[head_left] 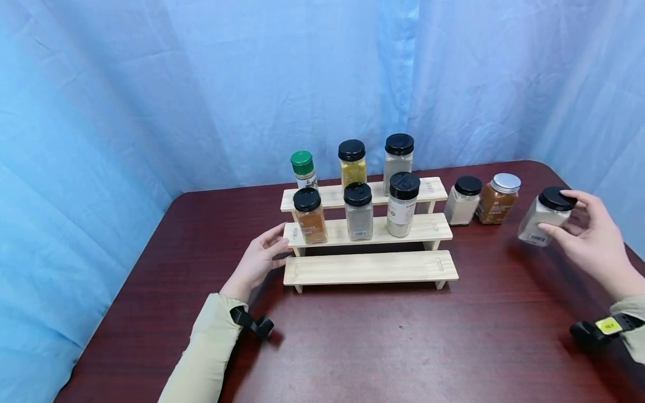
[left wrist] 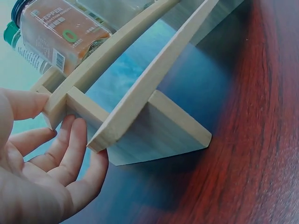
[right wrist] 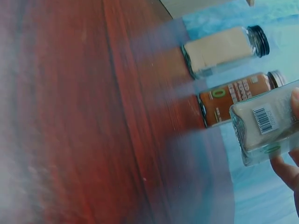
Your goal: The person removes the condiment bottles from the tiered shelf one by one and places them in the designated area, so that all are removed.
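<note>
At the right of the head view, my right hand [head_left: 597, 240] holds a square spice jar [head_left: 538, 223] with a black lid and pale powder inside. The jar leans slightly, and its barcode label [right wrist: 265, 119] shows in the right wrist view. My left hand [head_left: 258, 262] is at the left end of a three-tier wooden spice rack [head_left: 370, 267]. In the left wrist view its thumb lies on the middle tier's end and its fingers curl underneath. On that tier stand a jar of orange-brown powder [head_left: 312, 224], a grey-powder jar [head_left: 360, 218] and a white-labelled shaker [head_left: 401, 212].
The top tier carries a green-capped bottle [head_left: 306, 176], a yellow-powder jar [head_left: 353, 170] and a tall black-lidded jar [head_left: 397, 165]. Right of the rack stand a pale-powder jar [head_left: 461, 207] and a silver-lidded brown jar [head_left: 496, 201]. Blue curtains [head_left: 282, 84] surround the dark red table [head_left: 383, 341].
</note>
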`<state>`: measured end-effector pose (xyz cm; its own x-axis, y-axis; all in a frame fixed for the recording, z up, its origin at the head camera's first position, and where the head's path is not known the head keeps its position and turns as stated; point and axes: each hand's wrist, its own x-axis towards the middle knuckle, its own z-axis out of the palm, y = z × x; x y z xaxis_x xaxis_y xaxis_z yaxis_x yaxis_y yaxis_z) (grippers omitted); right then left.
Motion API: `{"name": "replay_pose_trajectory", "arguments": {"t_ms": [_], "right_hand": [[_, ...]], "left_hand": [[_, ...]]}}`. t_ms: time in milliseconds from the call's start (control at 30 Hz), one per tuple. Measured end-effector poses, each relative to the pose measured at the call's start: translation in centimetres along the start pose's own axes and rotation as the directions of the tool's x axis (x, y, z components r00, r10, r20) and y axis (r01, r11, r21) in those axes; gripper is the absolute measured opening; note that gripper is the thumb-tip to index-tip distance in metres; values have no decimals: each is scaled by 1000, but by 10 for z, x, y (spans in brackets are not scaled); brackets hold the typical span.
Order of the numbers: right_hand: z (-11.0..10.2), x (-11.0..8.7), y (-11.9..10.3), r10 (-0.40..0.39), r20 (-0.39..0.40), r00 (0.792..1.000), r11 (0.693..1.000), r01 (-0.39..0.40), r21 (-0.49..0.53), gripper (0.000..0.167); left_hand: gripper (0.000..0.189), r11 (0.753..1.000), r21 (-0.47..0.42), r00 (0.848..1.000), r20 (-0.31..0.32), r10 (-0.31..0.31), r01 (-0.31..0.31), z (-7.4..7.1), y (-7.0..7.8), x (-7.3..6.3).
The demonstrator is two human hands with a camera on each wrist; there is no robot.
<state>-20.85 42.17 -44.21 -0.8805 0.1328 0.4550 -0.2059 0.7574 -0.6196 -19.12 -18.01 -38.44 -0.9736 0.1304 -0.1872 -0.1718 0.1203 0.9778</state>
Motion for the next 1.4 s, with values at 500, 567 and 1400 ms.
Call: {"name": "replay_pose_trajectory", "arguments": {"t_ms": [500,567,1400], "right_hand": [[1,11,-4,88,54,995,993,-83,-88,75],[3,12,2,69,49,996,994,-65,-90,76],[-1,39,18,-4,135,991,983,29,-182,73]], "left_hand": [[53,999,-43,1000,5,-23,23,2,0,2],[53,998,-48,1000,6,-26,26,2,0,2],[55,997,-63,999,-2,-37,37,0,-1,-1]]}}
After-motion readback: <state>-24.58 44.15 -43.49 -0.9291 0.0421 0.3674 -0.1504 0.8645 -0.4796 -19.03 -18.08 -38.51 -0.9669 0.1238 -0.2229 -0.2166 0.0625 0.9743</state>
